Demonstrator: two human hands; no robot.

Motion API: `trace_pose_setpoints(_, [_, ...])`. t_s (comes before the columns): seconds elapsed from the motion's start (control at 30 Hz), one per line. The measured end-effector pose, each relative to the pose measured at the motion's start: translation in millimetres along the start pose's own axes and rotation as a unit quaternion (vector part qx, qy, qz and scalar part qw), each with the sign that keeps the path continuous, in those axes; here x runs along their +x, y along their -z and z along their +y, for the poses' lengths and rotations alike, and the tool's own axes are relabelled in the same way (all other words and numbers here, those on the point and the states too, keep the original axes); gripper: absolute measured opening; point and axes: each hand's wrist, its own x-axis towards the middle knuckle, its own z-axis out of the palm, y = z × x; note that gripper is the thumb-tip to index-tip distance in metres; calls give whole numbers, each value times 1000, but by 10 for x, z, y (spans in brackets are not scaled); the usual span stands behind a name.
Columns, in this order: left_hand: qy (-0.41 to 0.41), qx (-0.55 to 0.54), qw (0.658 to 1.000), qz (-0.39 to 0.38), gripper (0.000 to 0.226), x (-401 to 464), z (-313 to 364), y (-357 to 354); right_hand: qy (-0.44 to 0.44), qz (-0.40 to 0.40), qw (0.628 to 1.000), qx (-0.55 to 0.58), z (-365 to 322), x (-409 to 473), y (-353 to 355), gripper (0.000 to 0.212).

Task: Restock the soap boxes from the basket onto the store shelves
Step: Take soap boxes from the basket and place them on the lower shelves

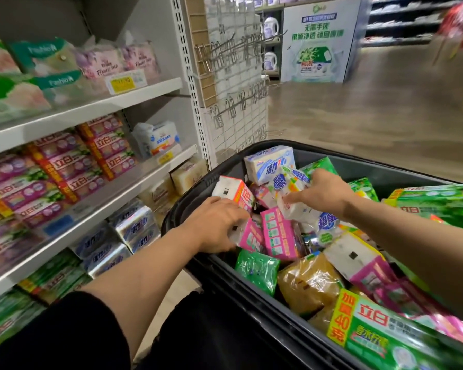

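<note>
A black basket (358, 166) stands at my right, piled with soap packs in pink, green, white and brown wrappers. My left hand (214, 222) reaches into its left side and grips a pink and white soap box (247, 236) at the box's white end. My right hand (324, 190) is further in and pinches a white and blue wrapped soap pack (294, 198). The store shelves (96, 108) run along my left, stocked with pink, silver and green soap packs.
A white wire rack (238, 76) with bare metal hooks stands at the shelf end, just beyond the basket. A long green multipack (385, 335) lies over the basket's near rim. Behind is open wooden floor (372, 116) and a detergent display (318, 38).
</note>
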Motion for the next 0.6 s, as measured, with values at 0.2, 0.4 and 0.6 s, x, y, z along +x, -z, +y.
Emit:
trace_pose_setpoints(0.2, [51, -178, 974, 127, 70, -105, -41, 83, 17, 21, 994, 104, 4, -74, 23, 69])
trace_pose_setpoints(0.4, [120, -417, 846, 309, 47, -511, 30, 318, 115, -25, 948, 297, -220, -168, 119, 62])
trace_pose_setpoints(0.6, [211, -513, 723, 411, 36, -1695, -262, 682, 299, -65, 916, 259, -983, -472, 99, 71])
